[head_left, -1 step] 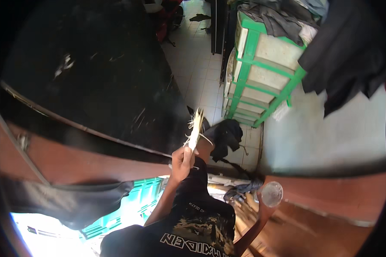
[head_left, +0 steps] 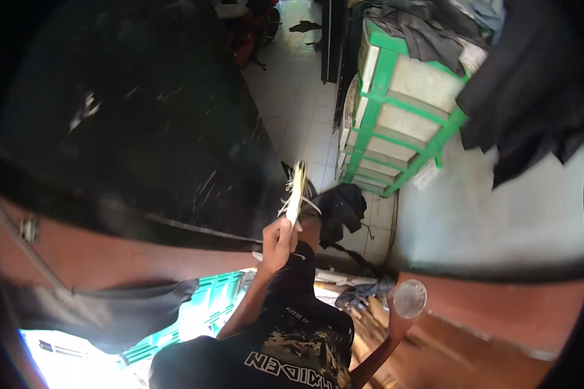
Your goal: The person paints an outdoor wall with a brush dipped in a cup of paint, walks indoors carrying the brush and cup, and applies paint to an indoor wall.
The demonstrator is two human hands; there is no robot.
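Stick [head_left: 296, 196]: pale cream-yellow. Cup [head_left: 410, 298]: translucent whitish. Drawer unit [head_left: 405, 123]: green frame, off-white panels. T-shirt [head_left: 302, 337]: black, white lettering, tan-brown print. Crate [head_left: 220, 290]: turquoise. Floor [head_left: 282, 97]: whitish tile grid. Hanging cloth [head_left: 525, 91]: plain black. Big panel [head_left: 149, 136]: black, pale streaks.

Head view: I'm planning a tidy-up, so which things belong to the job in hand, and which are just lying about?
In hand: pale frayed stick, in the left hand; clear round container, in the right hand.

Just about: green-framed cabinet; grey clothes on top; crumpled black cloth.

Green-framed cabinet [head_left: 405, 121] beside pale wall [head_left: 461, 227], tiled floor [head_left: 305, 107].
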